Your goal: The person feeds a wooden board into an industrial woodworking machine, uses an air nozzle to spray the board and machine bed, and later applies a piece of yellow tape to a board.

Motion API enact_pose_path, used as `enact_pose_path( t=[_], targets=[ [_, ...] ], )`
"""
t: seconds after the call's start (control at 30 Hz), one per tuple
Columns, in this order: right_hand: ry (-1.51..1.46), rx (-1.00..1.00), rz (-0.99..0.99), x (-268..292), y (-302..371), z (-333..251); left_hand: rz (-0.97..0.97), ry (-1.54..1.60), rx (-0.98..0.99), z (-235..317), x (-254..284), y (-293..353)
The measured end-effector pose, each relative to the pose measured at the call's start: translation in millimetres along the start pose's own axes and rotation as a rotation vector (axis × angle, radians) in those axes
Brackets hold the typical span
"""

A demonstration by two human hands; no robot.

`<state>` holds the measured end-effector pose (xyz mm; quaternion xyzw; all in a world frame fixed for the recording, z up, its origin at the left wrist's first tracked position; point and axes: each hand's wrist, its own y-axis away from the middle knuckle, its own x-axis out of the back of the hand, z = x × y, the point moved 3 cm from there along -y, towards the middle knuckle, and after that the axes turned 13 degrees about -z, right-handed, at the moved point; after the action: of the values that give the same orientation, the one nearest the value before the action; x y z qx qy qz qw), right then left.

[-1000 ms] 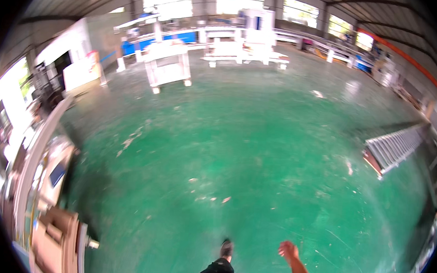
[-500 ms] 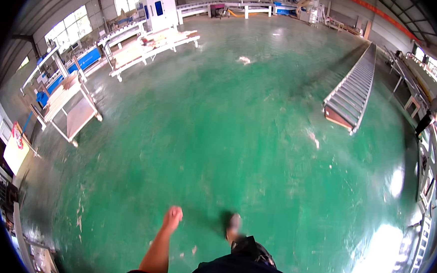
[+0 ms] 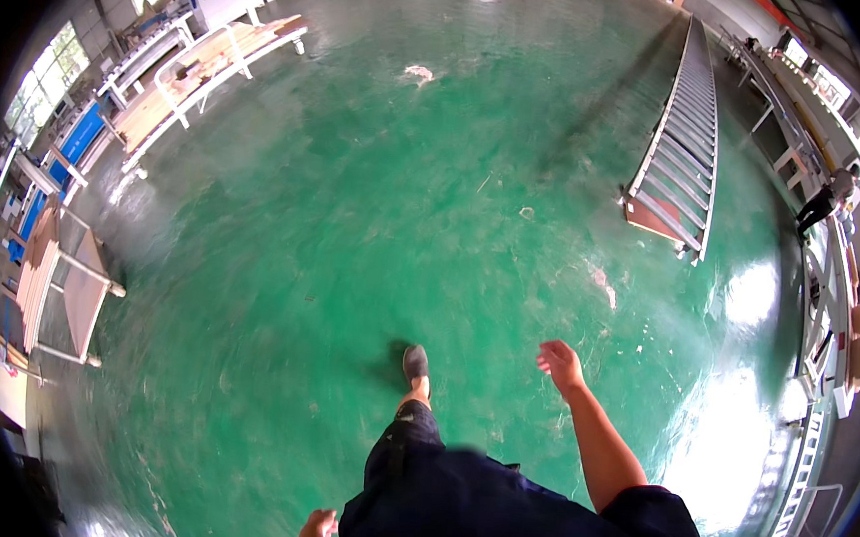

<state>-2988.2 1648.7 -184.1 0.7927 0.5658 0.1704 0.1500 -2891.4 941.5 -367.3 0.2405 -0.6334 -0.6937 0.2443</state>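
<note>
My right hand [image 3: 560,365] swings forward over the green floor [image 3: 353,234], its fingers loosely bent and a little apart, with nothing in it. Low in the view, beside my dark clothing, my left hand [image 3: 319,528] is partly cut off by the lower edge. Its visible fingers look curled in, and no object shows in them. Neither hand touches anything. One grey shoe [image 3: 415,362] is planted on the floor ahead of my body.
A long roller conveyor [image 3: 681,156] stands ahead on the right. Left are a cart with stacked boards [image 3: 40,279] and a bench of planks [image 3: 201,66]. At the right side a person [image 3: 828,199] stands by workbenches. A pale scrap [image 3: 603,286] lies on the floor.
My right arm has come forward into view, while my left hand has dropped back toward the lower edge. The surroundings have shifted as I walk; the other foot is now forward.
</note>
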Motion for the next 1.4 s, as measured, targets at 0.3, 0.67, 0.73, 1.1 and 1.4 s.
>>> enact_pose_path(
  t=[0.3, 0.67, 0.73, 1.1, 1.4],
  targets=[
    [1.301, -0.659, -0.653, 42, -51, 162, 0.334, 0.006, -0.806, 681, 200, 126],
    [0.817, -0.699, -0.523, 193, -508, -11, 0.240, -0.271, -0.689, 992, 320, -31],
    [0.526, -0.390, 0.256, 302, -608, -63, 0.119, -0.285, -0.321, 1068, 241, -15],
    [0.462, -0.201, 0.373, 552, -946, -332, 0.043, -0.309, -0.191, 1455, 245, -106],
    [0.423, -0.983, -0.031, 580, -951, -206, 0.005, -0.387, -1.066, 2105, 215, -7]
  ],
)
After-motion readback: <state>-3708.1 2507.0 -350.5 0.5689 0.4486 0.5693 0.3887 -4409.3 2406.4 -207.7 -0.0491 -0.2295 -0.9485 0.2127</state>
